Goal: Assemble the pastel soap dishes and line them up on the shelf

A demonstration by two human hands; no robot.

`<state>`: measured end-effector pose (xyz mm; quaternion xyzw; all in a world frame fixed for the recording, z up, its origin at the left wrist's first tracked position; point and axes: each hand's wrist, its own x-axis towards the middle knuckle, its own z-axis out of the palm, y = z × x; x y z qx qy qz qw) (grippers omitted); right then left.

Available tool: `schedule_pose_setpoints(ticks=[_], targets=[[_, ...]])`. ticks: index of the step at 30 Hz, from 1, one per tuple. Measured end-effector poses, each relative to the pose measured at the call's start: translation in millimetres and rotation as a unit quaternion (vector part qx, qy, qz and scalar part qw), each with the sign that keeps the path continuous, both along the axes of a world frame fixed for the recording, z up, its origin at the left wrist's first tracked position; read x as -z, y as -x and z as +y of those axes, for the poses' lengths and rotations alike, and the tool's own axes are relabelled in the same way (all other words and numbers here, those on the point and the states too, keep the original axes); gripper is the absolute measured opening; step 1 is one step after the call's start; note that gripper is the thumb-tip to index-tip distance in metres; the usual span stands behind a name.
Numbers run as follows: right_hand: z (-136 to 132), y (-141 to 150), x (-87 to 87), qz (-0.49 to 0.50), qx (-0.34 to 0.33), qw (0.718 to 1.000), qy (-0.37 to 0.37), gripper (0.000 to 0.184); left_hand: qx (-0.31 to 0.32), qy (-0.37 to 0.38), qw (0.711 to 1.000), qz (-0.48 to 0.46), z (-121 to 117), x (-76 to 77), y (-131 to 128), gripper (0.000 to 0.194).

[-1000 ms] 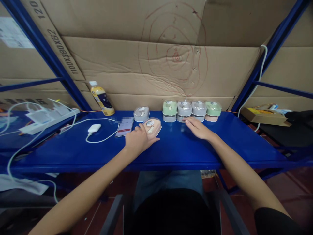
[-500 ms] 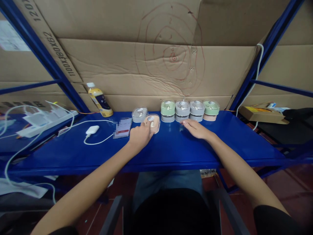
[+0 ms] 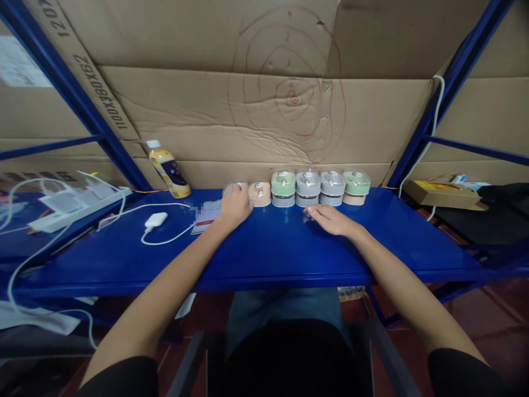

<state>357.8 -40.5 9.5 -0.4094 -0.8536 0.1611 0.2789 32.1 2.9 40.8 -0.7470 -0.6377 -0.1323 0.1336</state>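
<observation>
My left hand [image 3: 235, 207] reaches to the back of the blue shelf [image 3: 281, 253], its fingers curled over a small grey case [image 3: 228, 188] that is mostly hidden. Just right of it stands a peach case [image 3: 260, 194], touching a row of stacked pastel cases: a green one [image 3: 283, 182], two grey ones [image 3: 308, 182] [image 3: 333, 182] and another green one [image 3: 356, 182]. My right hand [image 3: 333, 219] lies flat on the shelf in front of that row, fingers stretched out and holding nothing.
A phone [image 3: 205, 214] lies left of my left hand. Further left are a white charger [image 3: 155, 219] with its cable, a yellow bottle [image 3: 169, 171] and a power strip [image 3: 74, 201]. Cardboard [image 3: 264, 121] backs the shelf. A flat box [image 3: 444, 194] sits at the right.
My left hand slid the peach case back against the row of stacked cases, let it go and moved left onto the grey case. My right hand stayed put.
</observation>
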Motion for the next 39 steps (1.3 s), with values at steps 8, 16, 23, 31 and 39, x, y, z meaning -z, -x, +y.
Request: schedule_pose_setpoints(ticks=[8, 16, 23, 31, 39], targets=[[1.1, -2.6, 0.0, -0.008, -0.001, 1.0, -0.001, 0.074, -0.003, 0.062, 0.997, 0.04, 6.7, 9.9, 24.5, 0.067], [1.2, -1.5, 1.4, -0.004, 0.004, 1.0, -0.001, 0.073, 0.012, 0.007, 0.999, 0.033, -80.2, 9.4, 23.0, 0.06], [0.9, -1.1, 0.5, 0.0, 0.002, 1.0, -0.006, 0.066, -0.052, 0.029, 0.998, 0.015, -122.7, 16.5, 5.5, 0.065], [-12.9, 11.3, -3.8, 0.033, -0.078, 0.995, -0.057, 0.099, 0.322, 0.115, 0.925, -0.165, -104.9, 33.9, -12.6, 0.088], [-26.8, 26.4, -7.9, 0.021, -0.128, 0.991, -0.006, 0.102, 0.362, 0.176, 0.859, -0.318, -79.0, 52.1, -37.2, 0.118]])
